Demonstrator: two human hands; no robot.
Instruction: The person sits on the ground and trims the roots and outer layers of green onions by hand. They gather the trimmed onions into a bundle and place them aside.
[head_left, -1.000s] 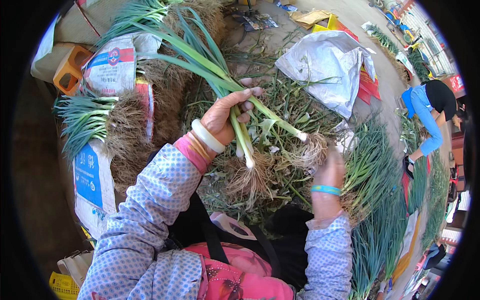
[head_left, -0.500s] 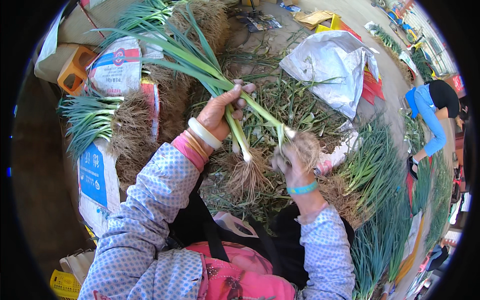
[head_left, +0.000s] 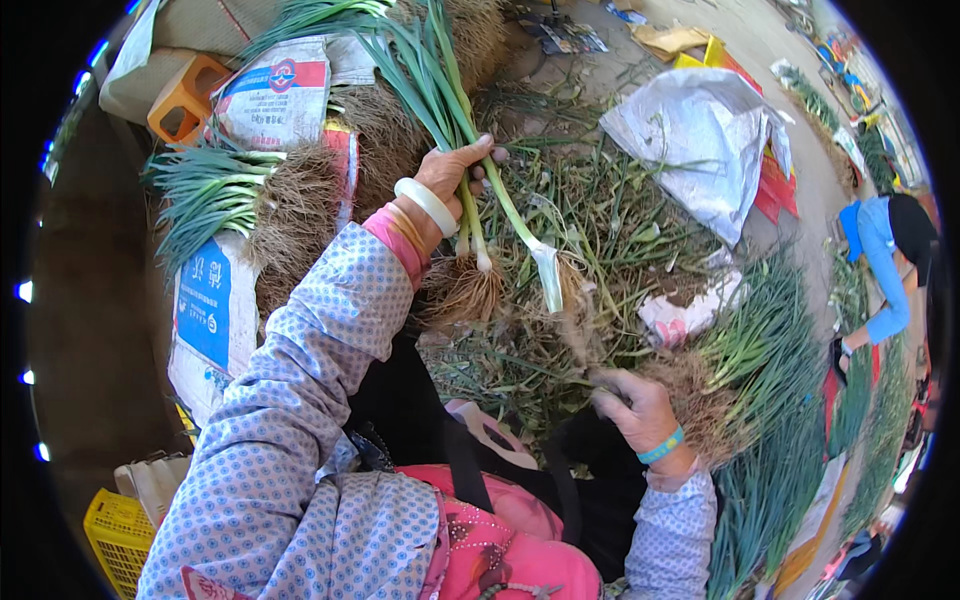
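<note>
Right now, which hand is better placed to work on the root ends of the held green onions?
Probably the right hand: it is near the root ends and does not hold the green onions, which the left hand grips.

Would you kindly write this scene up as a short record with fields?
Left hand: closed around several green onions
Right hand: to the lower right of those onions, fingers curled; grip unclear
Wrists: white bangle on left, blue-green band on right
Left side: rooted onion bundle, yellow crate
Right side: onion pile, crumpled white sheet
Background: another person, bending
</note>
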